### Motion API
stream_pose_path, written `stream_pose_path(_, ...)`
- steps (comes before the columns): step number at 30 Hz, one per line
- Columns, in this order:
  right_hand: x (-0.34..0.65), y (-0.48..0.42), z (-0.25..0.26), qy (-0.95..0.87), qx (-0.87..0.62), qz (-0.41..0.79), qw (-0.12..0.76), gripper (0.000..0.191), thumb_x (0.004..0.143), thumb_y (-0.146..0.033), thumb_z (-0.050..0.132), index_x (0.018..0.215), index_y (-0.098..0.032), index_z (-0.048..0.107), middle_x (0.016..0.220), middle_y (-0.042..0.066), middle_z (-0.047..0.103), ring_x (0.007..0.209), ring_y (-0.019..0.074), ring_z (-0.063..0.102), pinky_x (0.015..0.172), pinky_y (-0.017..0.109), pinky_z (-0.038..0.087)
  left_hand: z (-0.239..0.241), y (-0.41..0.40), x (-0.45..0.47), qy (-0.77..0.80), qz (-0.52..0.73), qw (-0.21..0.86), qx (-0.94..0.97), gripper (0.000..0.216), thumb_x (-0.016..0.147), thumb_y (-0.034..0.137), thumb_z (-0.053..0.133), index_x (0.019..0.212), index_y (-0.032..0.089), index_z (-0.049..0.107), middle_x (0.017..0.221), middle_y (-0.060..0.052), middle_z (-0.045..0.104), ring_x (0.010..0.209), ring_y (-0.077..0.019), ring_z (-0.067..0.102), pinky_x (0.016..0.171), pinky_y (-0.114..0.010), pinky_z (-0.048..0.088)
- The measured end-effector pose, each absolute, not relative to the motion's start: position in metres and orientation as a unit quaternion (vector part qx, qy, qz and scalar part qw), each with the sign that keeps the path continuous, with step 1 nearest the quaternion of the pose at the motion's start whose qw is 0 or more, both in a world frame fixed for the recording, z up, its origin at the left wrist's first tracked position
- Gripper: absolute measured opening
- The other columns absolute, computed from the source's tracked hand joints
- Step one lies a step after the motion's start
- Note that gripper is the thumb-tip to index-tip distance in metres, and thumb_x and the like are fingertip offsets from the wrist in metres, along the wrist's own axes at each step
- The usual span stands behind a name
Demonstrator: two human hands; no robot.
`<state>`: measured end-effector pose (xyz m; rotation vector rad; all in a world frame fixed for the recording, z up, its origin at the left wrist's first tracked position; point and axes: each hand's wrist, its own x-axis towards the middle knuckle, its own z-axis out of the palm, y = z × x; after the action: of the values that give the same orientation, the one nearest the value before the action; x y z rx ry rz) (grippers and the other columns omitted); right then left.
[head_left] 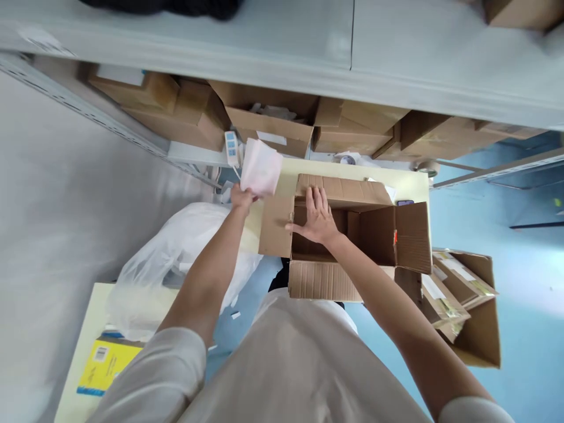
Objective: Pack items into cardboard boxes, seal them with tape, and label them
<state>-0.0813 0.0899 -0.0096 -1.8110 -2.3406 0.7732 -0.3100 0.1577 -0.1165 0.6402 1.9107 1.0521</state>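
My left hand (243, 198) is closed on the lower edge of a pinkish-white folded sheet or thin packet (261, 167); I cannot make out which. An open cardboard box (376, 232) sits in front of me with its flaps folded outward. Over the left part of its opening is my right hand (316, 218), fingers spread and holding nothing. Its thumb points toward the box's left flap (275, 228). Whether the fingers touch the cardboard is unclear. The box interior appears dark, and the hand covers part of it.
Cardboard boxes (273, 123) line the shelf behind the pale table (288, 170). A power strip (231, 148) and tape rolls (428, 168) lie nearby. At left hangs a translucent plastic bag (176, 247) above a yellow package (110, 361). Another box (480, 338) at right holds flat parcels (458, 282).
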Motion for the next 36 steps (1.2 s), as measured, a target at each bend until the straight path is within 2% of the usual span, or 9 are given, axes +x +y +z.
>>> stream_pose_path(7, 0.0, 0.051, 0.038, -0.803, -0.559, 0.197, 0.061, 0.093, 0.079, -0.062, 0.054, 0.151, -0.021, 0.01, 0.158, 0.015, 0.003, 0.144, 0.0364, 0.006, 0.108, 0.064, 0.018, 0.005, 0.093, -0.371, 0.734, 0.521, 0.354, 0.255, 0.031, 0.064, 0.015, 0.061, 0.095, 0.017, 0.058, 0.083, -0.002, 0.063, 0.056, -0.0076, 0.055, 0.042, -0.015, 0.045)
stream_pose_path(12, 0.1, -0.022, 0.034, -0.735, -0.674, 0.074, 0.011, 0.113, 0.064, -0.064, 0.067, 0.151, -0.018, 0.01, 0.157, 0.02, 0.002, 0.142, 0.0443, 0.001, 0.105, 0.071, 0.008, 0.081, 0.067, -0.366, 0.703, 0.474, 0.397, 0.351, 0.028, 0.06, 0.019, 0.067, 0.088, 0.018, 0.061, 0.068, 0.002, 0.06, 0.05, -0.0096, 0.053, 0.036, -0.016, 0.038)
stream_pose_path(20, 0.137, -0.051, -0.025, -0.669, -0.691, 0.244, 0.119, 0.121, 0.068, -0.055, 0.069, 0.149, -0.011, -0.01, 0.154, 0.023, 0.015, 0.144, 0.0319, 0.014, 0.111, 0.047, 0.028, 0.063, 0.082, -0.236, 0.578, 0.287, 0.456, 0.613, 0.021, 0.069, 0.025, 0.062, 0.089, 0.017, 0.062, 0.072, -0.001, 0.064, 0.048, -0.0142, 0.056, 0.039, -0.024, 0.045)
stream_pose_path(23, 0.132, -0.052, -0.029, -0.652, -0.698, 0.264, 0.134, 0.119, 0.068, -0.054, 0.07, 0.15, -0.013, -0.007, 0.155, 0.022, 0.014, 0.144, 0.0321, 0.014, 0.113, 0.046, 0.026, 0.038, 0.091, -0.198, 0.575, 0.175, 0.416, 0.682, 0.023, 0.074, 0.023, 0.06, 0.096, 0.017, 0.063, 0.086, -0.007, 0.069, 0.061, -0.0189, 0.065, 0.053, -0.032, 0.054)
stream_pose_path(26, 0.134, -0.053, -0.03, -0.659, -0.692, 0.258, 0.141, 0.116, 0.07, -0.055, 0.069, 0.15, -0.013, -0.005, 0.154, 0.023, 0.014, 0.144, 0.0339, 0.013, 0.112, 0.048, 0.026, 0.032, 0.089, -0.184, 0.58, 0.115, 0.376, 0.714, 0.046, 0.07, 0.02, 0.067, 0.114, 0.017, 0.057, 0.114, -0.013, 0.065, 0.098, -0.0262, 0.066, 0.084, -0.04, 0.053)
stream_pose_path(29, 0.141, -0.054, -0.033, -0.683, -0.679, 0.22, 0.156, 0.12, 0.065, -0.056, 0.073, 0.15, -0.015, -0.001, 0.154, 0.025, 0.009, 0.143, 0.0394, 0.007, 0.11, 0.057, 0.023, 0.045, 0.071, -0.194, 0.587, 0.129, 0.259, 0.756, 0.07, 0.071, 0.03, 0.07, 0.134, 0.018, 0.043, 0.143, -0.017, 0.043, 0.134, -0.0304, 0.038, 0.108, -0.045, 0.034)
stream_pose_path(32, 0.15, -0.053, -0.035, -0.653, -0.704, 0.198, 0.195, 0.121, 0.061, -0.062, 0.072, 0.15, -0.014, 0.006, 0.154, 0.027, 0.001, 0.142, 0.0442, -0.001, 0.108, 0.062, 0.021, 0.056, 0.043, -0.223, 0.67, 0.183, 0.134, 0.706, 0.076, 0.078, 0.046, 0.061, 0.142, 0.018, 0.032, 0.155, -0.016, 0.02, 0.144, -0.0327, 0.013, 0.114, -0.053, 0.018)
stream_pose_path(34, 0.154, -0.051, -0.035, -0.582, -0.746, 0.195, 0.257, 0.114, 0.066, -0.066, 0.066, 0.149, -0.012, 0.01, 0.153, 0.029, 0.003, 0.142, 0.0441, 0.001, 0.107, 0.061, 0.023, 0.053, 0.026, -0.245, 0.748, 0.219, 0.174, 0.602, 0.081, 0.078, 0.053, 0.058, 0.143, 0.015, 0.03, 0.155, -0.019, 0.019, 0.144, -0.0343, 0.013, 0.113, -0.055, 0.019)
stream_pose_path(36, 0.157, -0.047, -0.034, -0.514, -0.764, 0.201, 0.334, 0.104, 0.074, -0.066, 0.057, 0.149, -0.011, 0.011, 0.151, 0.029, 0.015, 0.14, 0.0418, 0.017, 0.106, 0.059, 0.03, 0.042, 0.011, -0.261, 0.769, 0.266, 0.334, 0.475, 0.077, 0.079, 0.06, 0.052, 0.139, 0.015, 0.036, 0.148, -0.021, 0.033, 0.14, -0.0338, 0.026, 0.109, -0.052, 0.03)
